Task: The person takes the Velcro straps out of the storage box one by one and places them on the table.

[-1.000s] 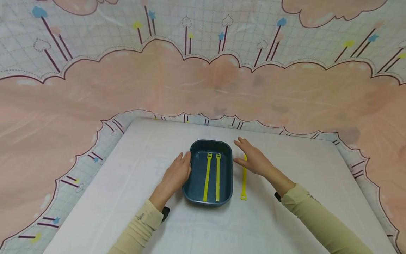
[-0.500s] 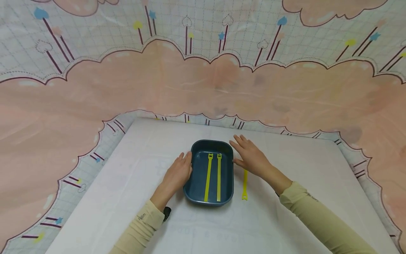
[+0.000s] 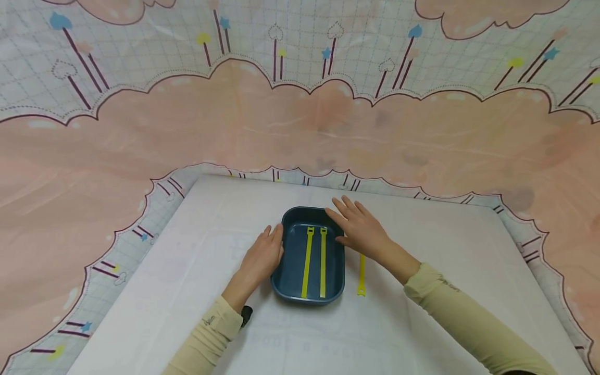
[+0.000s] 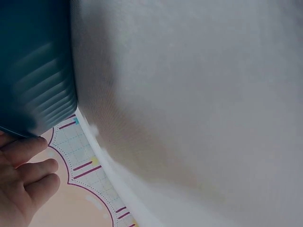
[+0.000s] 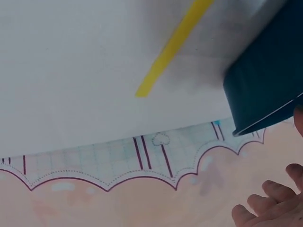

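Left wrist alone shows the blue tray [image 4: 38,66] as seemingly ribbed.

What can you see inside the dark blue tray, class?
Inside the dark blue tray, a slotted yellow strap and a second yellow strap lie side by side, apart. The right grip covers part of the far right corner, so anything beneath cannot be seen.

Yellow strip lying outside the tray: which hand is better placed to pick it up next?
The right hand, most likely: in the head view it partly covers the loose strip, on the same side of the tray. The left hand is at the opposite side and would have to reach across.
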The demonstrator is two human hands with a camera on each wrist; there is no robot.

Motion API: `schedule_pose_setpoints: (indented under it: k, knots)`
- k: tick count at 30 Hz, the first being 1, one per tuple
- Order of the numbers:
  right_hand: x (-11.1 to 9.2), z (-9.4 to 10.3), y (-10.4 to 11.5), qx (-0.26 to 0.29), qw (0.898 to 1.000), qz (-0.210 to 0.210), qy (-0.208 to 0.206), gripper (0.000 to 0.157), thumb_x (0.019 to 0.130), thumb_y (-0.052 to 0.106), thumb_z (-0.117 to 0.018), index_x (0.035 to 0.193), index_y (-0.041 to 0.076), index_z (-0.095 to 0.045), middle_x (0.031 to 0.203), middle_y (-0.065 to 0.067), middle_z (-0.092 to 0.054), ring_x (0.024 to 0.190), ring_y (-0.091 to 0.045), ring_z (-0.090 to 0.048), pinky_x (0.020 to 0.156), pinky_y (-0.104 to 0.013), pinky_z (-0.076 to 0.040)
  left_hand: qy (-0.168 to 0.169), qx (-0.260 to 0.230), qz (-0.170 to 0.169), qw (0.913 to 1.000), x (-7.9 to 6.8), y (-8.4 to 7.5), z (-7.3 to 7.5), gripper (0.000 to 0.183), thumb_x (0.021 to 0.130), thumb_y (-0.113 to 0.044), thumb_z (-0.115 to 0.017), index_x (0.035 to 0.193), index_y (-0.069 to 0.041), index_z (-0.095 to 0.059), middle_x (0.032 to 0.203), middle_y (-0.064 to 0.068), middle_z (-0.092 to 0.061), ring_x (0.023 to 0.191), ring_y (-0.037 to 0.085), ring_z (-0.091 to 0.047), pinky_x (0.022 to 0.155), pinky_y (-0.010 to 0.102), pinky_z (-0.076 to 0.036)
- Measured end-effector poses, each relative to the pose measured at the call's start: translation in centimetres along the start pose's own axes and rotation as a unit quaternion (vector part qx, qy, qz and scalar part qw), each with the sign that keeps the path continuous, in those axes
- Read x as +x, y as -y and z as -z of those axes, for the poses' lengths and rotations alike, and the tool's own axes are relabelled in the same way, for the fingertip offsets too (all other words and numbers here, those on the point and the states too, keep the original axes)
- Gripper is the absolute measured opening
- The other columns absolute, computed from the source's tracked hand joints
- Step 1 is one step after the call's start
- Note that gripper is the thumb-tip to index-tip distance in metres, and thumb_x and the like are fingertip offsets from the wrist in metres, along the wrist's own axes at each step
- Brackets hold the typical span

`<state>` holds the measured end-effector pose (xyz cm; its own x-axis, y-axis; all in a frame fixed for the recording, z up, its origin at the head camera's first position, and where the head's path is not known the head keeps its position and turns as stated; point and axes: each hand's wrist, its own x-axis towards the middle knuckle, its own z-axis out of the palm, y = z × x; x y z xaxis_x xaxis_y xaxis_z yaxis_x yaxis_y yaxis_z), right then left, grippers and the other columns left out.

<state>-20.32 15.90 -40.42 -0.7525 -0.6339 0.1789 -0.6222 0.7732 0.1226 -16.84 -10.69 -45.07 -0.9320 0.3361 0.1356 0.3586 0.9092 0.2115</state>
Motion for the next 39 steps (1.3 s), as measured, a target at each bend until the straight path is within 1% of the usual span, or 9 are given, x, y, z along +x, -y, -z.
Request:
schedule_pose_setpoints:
  k: [7,13,17,23,26,32,35,39]
  knots:
    - [0.5,-0.4,0.9,-0.013,1.000,0.014,0.022,0.084,0.081,0.038,-0.079,0.151,0.015,-0.038,0.158,-0.013,-0.030,0.146,-0.035,-0.022,0.117,-0.051,-0.022,0.002,0.000,0.000,1.0000,0.1,0.0,0.0,0.049,0.101,-0.014,-0.051,0.143,0.009,-0.040,0.144,0.021,-0.048,0.136,0.038,-0.040,0.110,0.048,-0.035]
    - [1.1,-1.1,1.9,-0.038,0.998,0.045,0.032,0.089,0.081,0.042,-0.078,0.154,0.018,-0.033,0.158,-0.013,-0.028,0.146,-0.034,-0.022,0.116,-0.051,-0.024,0.000,0.002,-0.001,1.0000,0.0,0.0,0.0,0.049,0.101,-0.014,-0.052,0.143,0.010,-0.041,0.144,0.022,-0.048,0.136,0.039,-0.041,0.110,0.048,-0.036]
    - [1.5,-1.4,2.5,-0.054,0.996,0.063,0.038,0.088,0.082,0.043,-0.077,0.154,0.019,-0.033,0.158,-0.012,-0.029,0.146,-0.033,-0.022,0.116,-0.049,-0.024,-0.006,0.004,-0.008,0.9999,0.0,0.1,-0.1,0.049,0.100,-0.013,-0.053,0.142,0.010,-0.041,0.143,0.022,-0.049,0.135,0.039,-0.041,0.109,0.048,-0.036]
    - [1.9,-2.1,3.4,-0.062,0.994,0.087,0.037,0.083,0.082,0.046,-0.077,0.151,0.019,-0.039,0.156,-0.012,-0.034,0.145,-0.032,-0.027,0.115,-0.047,-0.027,-0.017,0.005,-0.015,0.9997,0.1,0.0,0.0,0.049,0.099,-0.011,-0.055,0.141,0.011,-0.043,0.141,0.023,-0.050,0.134,0.039,-0.043,0.109,0.048,-0.037]
    - [2.1,-2.5,3.9,-0.070,0.992,0.088,0.048,0.082,0.082,0.048,-0.076,0.151,0.021,-0.040,0.157,-0.011,-0.033,0.145,-0.030,-0.027,0.116,-0.045,-0.027,-0.017,0.004,-0.014,0.9998,0.1,0.0,0.0,0.049,0.099,-0.012,-0.055,0.141,0.011,-0.043,0.141,0.023,-0.051,0.134,0.039,-0.043,0.109,0.048,-0.038]
    - [2.6,-3.2,4.9,-0.086,0.989,0.079,0.088,0.081,0.085,0.051,-0.071,0.152,0.023,-0.036,0.159,-0.008,-0.029,0.147,-0.027,-0.023,0.117,-0.044,-0.024,-0.009,0.000,-0.010,0.9999,0.0,0.0,0.0,0.050,0.099,-0.012,-0.055,0.142,0.010,-0.041,0.142,0.022,-0.050,0.135,0.038,-0.042,0.109,0.048,-0.036]
    - [2.8,-3.4,5.3,-0.088,0.989,0.083,0.090,0.080,0.085,0.051,-0.070,0.152,0.022,-0.037,0.158,-0.008,-0.031,0.146,-0.027,-0.024,0.116,-0.044,-0.027,-0.010,0.002,-0.010,0.9999,0.0,0.1,0.0,0.050,0.099,-0.013,-0.055,0.142,0.010,-0.042,0.142,0.022,-0.050,0.135,0.038,-0.043,0.109,0.048,-0.037]
    - [2.9,-3.6,5.6,-0.080,0.989,0.094,0.082,0.079,0.084,0.050,-0.073,0.150,0.019,-0.041,0.156,-0.009,-0.035,0.145,-0.028,-0.029,0.114,-0.045,-0.030,-0.017,0.010,-0.017,0.9997,-0.1,0.0,0.1,0.050,0.099,-0.013,-0.056,0.141,0.011,-0.043,0.141,0.021,-0.051,0.134,0.038,-0.044,0.108,0.048,-0.038]
